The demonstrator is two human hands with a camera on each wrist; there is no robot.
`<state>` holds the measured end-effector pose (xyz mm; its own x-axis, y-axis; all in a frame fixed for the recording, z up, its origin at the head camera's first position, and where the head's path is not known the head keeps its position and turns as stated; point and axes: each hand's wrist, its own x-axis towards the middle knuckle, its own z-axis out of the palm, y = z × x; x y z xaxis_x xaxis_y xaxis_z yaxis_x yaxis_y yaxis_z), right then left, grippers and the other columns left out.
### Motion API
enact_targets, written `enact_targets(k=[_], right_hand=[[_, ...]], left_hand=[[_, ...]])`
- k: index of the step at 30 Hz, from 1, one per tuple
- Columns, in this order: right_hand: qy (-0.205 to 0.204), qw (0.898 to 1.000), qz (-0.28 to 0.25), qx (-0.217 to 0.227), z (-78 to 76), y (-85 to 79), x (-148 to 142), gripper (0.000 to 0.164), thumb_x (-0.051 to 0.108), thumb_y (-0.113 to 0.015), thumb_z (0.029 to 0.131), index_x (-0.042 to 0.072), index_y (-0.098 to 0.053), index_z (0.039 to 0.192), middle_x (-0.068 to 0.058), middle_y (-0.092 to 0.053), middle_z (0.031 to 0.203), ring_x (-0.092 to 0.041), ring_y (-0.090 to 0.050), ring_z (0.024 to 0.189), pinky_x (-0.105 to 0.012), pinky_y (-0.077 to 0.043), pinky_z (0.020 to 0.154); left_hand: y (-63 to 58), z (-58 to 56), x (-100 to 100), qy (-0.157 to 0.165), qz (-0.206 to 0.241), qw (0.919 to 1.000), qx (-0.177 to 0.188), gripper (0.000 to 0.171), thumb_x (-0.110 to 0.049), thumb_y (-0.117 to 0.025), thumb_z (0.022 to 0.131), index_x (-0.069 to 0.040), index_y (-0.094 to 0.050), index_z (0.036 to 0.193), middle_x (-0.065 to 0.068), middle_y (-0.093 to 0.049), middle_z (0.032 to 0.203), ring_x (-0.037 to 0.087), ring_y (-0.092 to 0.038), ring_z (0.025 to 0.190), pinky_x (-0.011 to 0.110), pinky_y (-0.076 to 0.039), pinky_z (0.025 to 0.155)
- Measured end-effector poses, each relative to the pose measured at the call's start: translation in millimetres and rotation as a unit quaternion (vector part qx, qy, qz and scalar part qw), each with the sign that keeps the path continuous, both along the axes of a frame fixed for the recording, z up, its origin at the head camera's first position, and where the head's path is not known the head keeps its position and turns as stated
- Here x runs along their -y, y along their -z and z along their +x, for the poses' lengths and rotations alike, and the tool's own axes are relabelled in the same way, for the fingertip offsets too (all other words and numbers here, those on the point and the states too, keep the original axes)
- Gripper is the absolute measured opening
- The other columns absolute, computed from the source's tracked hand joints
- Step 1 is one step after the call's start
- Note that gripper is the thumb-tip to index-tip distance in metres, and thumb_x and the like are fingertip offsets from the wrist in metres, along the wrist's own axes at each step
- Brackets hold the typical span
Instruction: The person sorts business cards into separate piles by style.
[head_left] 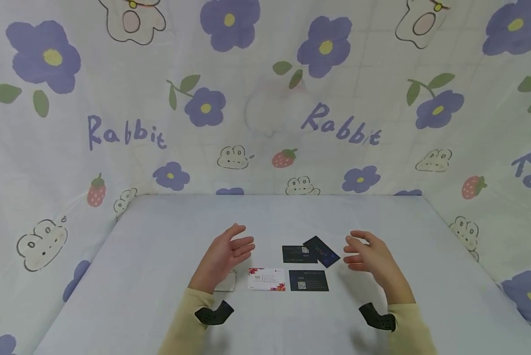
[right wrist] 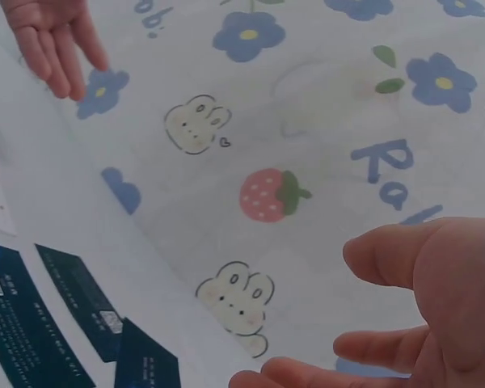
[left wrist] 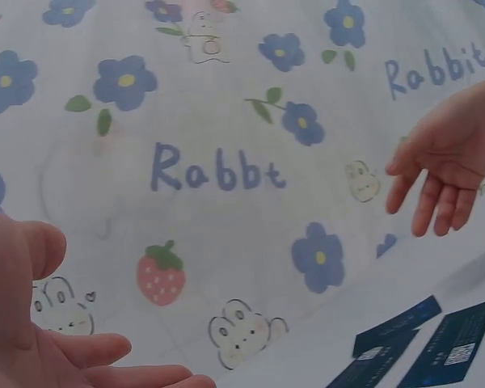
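My left hand hovers over the left side of the card group, fingers extended and nothing in them. Partly hidden below it lies a pale card. Beside that is a white business card with red floral corners. A dark business card with a QR code lies to its right. Behind these, a tilted dark card overlaps the corner of another dark card. My right hand, also holding nothing, is raised just right of the tilted card, its fingers loosely spread toward the left.
The cards lie on a white-covered table. Behind it and along both sides hangs a white cloth printed with purple flowers, rabbits and strawberries. Black straps sit on both wrists over beige sleeves.
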<state>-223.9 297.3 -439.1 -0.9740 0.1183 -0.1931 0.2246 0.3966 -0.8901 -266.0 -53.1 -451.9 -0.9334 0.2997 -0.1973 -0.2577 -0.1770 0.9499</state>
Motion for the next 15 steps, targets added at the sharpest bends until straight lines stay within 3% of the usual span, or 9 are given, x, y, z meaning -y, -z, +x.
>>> enact_targets(k=[7,15], right_hand=[[0.014,1.0,-0.021,-0.005,3.2,-6.1,-6,0.065,0.039,-0.047,0.108,-0.001,-0.03,0.156,-0.034,-0.057,0.138,-0.016,-0.074,0.09,-0.025,-0.062,0.078],[0.013,0.999,-0.039,-0.007,2.8,-5.9,-8,0.067,0.04,-0.049,0.107,-0.001,-0.03,0.155,-0.031,-0.061,0.132,-0.014,-0.073,0.087,-0.024,-0.062,0.077]], left_hand=[[-2.7,-3.3,13,-0.022,0.036,0.9991,-0.003,0.058,-0.038,-0.036,0.111,-0.002,-0.033,0.156,0.031,-0.044,0.154,0.045,-0.047,0.142,0.049,-0.04,0.117],[-2.1,-2.7,16,-0.018,0.035,0.9992,-0.004,0.059,-0.037,-0.036,0.111,-0.001,-0.032,0.157,0.031,-0.043,0.155,0.045,-0.046,0.143,0.05,-0.039,0.118]])
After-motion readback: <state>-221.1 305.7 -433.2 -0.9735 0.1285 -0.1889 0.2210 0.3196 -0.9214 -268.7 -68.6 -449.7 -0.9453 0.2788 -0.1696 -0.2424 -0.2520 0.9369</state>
